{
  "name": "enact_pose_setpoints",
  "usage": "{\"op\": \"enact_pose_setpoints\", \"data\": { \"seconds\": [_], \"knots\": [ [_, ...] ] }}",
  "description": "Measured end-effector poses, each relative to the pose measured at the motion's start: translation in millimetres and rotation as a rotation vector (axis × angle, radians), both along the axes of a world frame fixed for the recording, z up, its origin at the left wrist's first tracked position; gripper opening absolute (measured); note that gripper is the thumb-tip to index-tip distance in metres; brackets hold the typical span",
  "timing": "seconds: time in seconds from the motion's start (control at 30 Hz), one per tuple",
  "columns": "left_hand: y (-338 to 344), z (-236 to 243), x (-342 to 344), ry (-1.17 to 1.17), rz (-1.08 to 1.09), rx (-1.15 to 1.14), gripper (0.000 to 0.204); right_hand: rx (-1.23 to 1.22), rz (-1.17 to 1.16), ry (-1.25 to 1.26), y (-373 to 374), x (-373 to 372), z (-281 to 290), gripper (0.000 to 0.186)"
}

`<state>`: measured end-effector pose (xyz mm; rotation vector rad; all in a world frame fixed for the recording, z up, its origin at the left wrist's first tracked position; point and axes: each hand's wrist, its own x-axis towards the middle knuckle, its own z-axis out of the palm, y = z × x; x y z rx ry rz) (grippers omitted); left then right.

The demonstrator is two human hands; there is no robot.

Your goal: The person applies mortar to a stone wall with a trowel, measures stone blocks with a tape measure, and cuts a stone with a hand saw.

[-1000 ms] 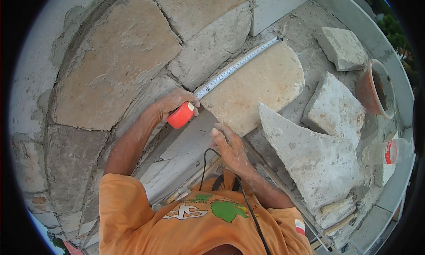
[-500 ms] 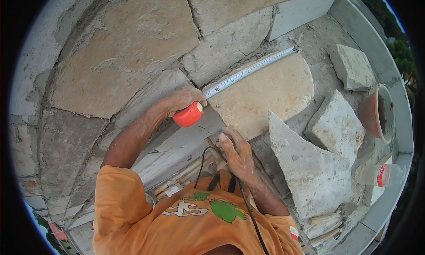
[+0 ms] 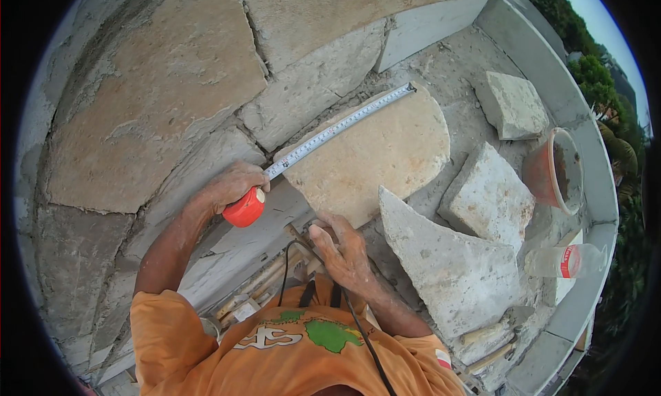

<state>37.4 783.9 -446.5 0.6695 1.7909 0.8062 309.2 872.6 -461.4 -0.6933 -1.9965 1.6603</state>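
In my left hand point(image 3: 237, 184) is a red tape measure point(image 3: 245, 209), gripped at the near left end of a tan stone slab point(image 3: 375, 152). Its pale blade point(image 3: 337, 129) is pulled out along the slab's far long edge. The blade's end hook lies close to the slab's far right corner. My right hand point(image 3: 346, 257) is at the slab's near edge, fingers stretched out and thumb apart, holding nothing. Whether its fingertips touch the stone I cannot tell.
Rough stone blocks point(image 3: 158, 100) form a wall on the left. To the right lie a pointed slab point(image 3: 454, 258), a whitish block point(image 3: 490, 196), a smaller block point(image 3: 513, 105), an orange bucket point(image 3: 540, 172), a plastic bottle point(image 3: 568, 261) and wooden-handled tools point(image 3: 492, 355). A low parapet point(image 3: 551, 59) borders them.
The whole view has shifted, so slab, hands and stones now sit farther left in the picture. The tape stays extended along the slab, and both hands keep nearly the same places beside it.
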Motion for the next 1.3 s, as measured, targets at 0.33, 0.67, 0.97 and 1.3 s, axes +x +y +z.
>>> {"op": "enact_pose_setpoints", "data": {
  "seconds": [0.33, 0.67, 0.97, 1.3],
  "knots": [
    [2, 2, 5, 0.250, -0.070, -0.021, 0.023, -0.075, 0.006, -0.009, 5, 0, -8, 0.039],
    [2, 3, 8, 0.228, -0.046, 0.010, 0.025, -0.103, 0.030, -0.027, 8, 0, -22, 0.055],
    [-1, 2, 9, 0.258, -0.057, 0.053, 0.027, -0.154, 0.020, -0.017, 7, -2, -21, 0.053],
    [-2, 9, 8, 0.160, -0.081, 0.090, 0.022, -0.148, 0.006, -0.033, 9, -3, -23, 0.055]
  ]
}}
